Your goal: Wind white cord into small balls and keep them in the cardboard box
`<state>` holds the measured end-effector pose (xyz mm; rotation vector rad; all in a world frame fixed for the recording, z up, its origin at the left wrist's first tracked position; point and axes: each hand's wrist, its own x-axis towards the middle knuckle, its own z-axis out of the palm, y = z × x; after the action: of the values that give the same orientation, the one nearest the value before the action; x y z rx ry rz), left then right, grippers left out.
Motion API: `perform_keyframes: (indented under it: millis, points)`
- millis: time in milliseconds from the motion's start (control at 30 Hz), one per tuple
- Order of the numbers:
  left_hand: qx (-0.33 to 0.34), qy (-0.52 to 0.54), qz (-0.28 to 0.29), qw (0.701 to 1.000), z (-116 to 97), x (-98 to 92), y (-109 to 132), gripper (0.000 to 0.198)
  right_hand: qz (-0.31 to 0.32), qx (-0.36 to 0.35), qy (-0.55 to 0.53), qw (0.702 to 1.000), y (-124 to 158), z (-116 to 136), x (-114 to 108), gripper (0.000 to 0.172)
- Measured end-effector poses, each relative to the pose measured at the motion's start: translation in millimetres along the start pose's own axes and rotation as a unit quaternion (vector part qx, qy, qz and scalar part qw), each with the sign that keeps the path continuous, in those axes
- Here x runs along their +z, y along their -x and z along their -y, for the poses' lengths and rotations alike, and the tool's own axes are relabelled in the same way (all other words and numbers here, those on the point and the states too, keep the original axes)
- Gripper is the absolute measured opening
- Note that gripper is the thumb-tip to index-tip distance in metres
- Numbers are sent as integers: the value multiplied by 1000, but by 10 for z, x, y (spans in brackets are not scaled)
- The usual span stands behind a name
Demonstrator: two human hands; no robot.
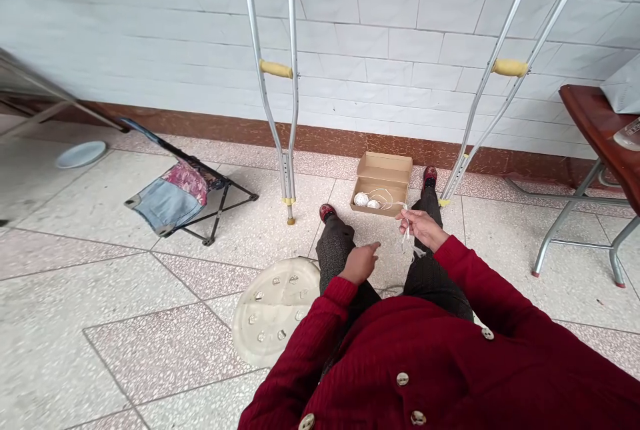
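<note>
Dark red knitted cardigan (425,363) with pale round buttons fills the bottom of the view, its sleeves running out to both hands. Right hand (423,227) is raised above the right knee, pinching a thin white cord (406,227) between thumb and fingertips, with the cord dangling below the grip. Left hand (359,263) holds nothing; its fingers are loosely extended above the left knee of the dark patterned trousers (335,250). Ahead of the right hand and slightly to its left, an open cardboard box (381,183) sits on the tiled floor, holding two white balls of cord (361,199) and a loose white loop. Just left of the left hand, a round cream plastic lid (275,310) with small holes lies beside the left leg. Farther left of that hand stands a folding stool (173,197) with denim and floral cloth. Two aluminium crutches (270,83) lean on the tiled wall beyond the hands, one on each side of the box. Right of the right hand stands a brown-topped counter (595,117) on metal legs.
</note>
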<state>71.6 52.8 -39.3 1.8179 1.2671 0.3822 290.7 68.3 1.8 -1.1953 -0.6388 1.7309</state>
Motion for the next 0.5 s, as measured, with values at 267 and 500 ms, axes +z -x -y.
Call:
perform_keyframes:
  millis: [267, 500]
  points:
    - [214, -132, -34, 967, -607, -334, -333, 45, 81, 22, 29, 996, 121, -115, 158, 39]
    - [263, -144, 13, 954, -692, -383, -462, 21, 114, 38, 57, 991, 228, -116, 131, 40]
